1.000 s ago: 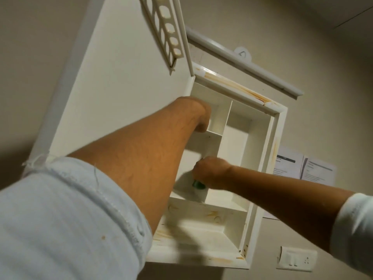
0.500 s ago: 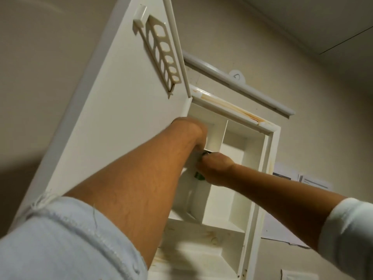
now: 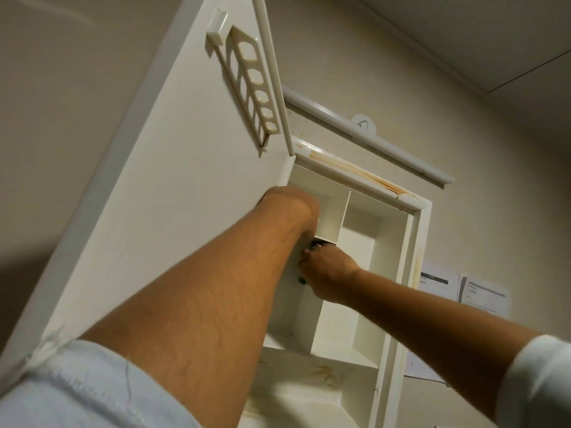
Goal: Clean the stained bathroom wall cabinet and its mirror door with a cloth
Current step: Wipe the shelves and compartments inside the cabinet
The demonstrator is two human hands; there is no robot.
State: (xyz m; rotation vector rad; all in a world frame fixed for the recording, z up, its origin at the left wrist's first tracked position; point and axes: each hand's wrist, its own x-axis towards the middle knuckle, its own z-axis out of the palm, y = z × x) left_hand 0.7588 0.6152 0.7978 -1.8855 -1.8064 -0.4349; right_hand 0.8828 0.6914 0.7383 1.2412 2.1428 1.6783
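The white wall cabinet (image 3: pixel 415 242) hangs above me with its door (image 3: pixel 185 186) swung open to the left. Orange-brown stains run along the top rim (image 3: pixel 355 173) and mark the lower shelf (image 3: pixel 321 370). My left hand (image 3: pixel 292 208) reaches into the upper left compartment; its fingers are hidden behind the wrist. Just below it, my right hand (image 3: pixel 326 273) grips a green cloth (image 3: pixel 301 281) against the left compartment's wall, beside the upright divider (image 3: pixel 335 217). Only a small corner of the cloth shows.
A white holder with several holes (image 3: pixel 253 88) is fixed to the inside of the door. A white rail (image 3: pixel 370 140) runs along the wall above the cabinet. Printed papers (image 3: pixel 463 291) hang on the wall to the right.
My right hand has moved the cloth upward in the left compartment, from near the shelf bottom to just under my left hand. My view has tilted up.
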